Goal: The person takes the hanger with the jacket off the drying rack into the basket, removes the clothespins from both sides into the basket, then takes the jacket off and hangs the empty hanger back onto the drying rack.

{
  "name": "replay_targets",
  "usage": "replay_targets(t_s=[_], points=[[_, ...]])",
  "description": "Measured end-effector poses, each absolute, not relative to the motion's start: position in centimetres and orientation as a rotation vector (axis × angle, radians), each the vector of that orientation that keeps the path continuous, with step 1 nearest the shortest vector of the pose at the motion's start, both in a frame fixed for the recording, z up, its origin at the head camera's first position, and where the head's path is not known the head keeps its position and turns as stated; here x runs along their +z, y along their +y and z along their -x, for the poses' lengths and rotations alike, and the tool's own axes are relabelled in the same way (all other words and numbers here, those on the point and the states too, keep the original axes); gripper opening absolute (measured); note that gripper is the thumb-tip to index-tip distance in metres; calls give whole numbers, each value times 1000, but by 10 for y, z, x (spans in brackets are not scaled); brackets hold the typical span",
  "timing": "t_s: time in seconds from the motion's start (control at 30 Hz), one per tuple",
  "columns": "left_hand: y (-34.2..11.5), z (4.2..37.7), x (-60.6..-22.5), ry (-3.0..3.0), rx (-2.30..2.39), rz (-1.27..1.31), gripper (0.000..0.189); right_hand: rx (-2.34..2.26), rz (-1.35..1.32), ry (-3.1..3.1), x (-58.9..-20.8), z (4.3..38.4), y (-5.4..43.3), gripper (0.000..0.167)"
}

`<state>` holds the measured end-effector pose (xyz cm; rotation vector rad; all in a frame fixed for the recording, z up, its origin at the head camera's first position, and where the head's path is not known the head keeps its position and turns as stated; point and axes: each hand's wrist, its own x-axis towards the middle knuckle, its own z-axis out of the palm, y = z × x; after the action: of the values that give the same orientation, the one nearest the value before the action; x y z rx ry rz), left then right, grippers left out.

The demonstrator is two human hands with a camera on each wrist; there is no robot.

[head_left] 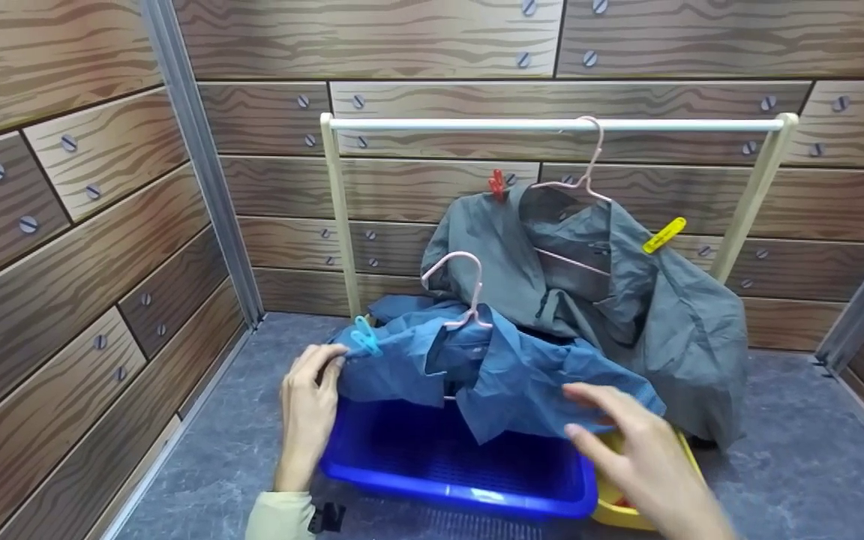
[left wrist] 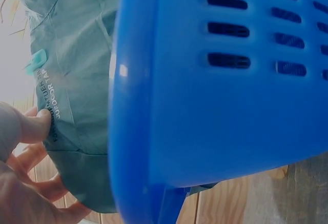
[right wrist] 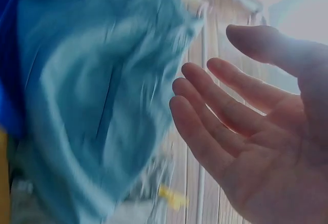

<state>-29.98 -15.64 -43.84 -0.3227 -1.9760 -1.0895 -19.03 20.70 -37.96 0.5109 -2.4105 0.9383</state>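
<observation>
A blue shirt (head_left: pixel 529 375) on a pink hanger (head_left: pixel 476 289) spreads over the back of a blue basket (head_left: pixel 477 495); the hanger's hook stands up free of the rack bar. My left hand (head_left: pixel 310 397) pinches the shirt's left side, thumb in front and fingers behind in the left wrist view. Just above that grip, a light-blue clothespin (head_left: pixel 365 335) sits on the cloth. Over the shirt's right side is my right hand (head_left: pixel 642 442), fingers spread. In the right wrist view its fingertips (right wrist: pixel 180 106) are beside the blurred cloth, and the palm holds nothing.
Behind, a grey shirt (head_left: pixel 687 330) hangs by its hanger from the white bar (head_left: pixel 439 125) of a rack, with a red clothespin (head_left: pixel 497 184) and a yellow clothespin (head_left: pixel 664 235) on it. A yellow basket (head_left: pixel 623 517) stands right of the blue one, partly covered. Wood-patterned walls surround the grey floor.
</observation>
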Motion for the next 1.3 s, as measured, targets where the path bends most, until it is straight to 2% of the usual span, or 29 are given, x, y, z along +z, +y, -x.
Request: replay_targets(t_s=[0.27, 0.57, 0.8, 1.07, 1.3], points=[[-155, 299, -439, -1989, -1072, 310, 12, 829, -840, -2388, -360, 201, 159, 40], [-156, 299, -438, -1991, -1092, 308, 12, 672, -1052, -2408, -321, 212, 118, 40], [-155, 298, -440, -1990, -1100, 312, 12, 595, -1213, -2399, -307, 238, 81, 40], [-154, 299, -441, -1973, -1074, 345, 12, 524, -1206, -2421, -313, 273, 52, 41], [-155, 298, -441, -1998, -1075, 327, 11, 385, -1139, -2518, -320, 288, 35, 48]])
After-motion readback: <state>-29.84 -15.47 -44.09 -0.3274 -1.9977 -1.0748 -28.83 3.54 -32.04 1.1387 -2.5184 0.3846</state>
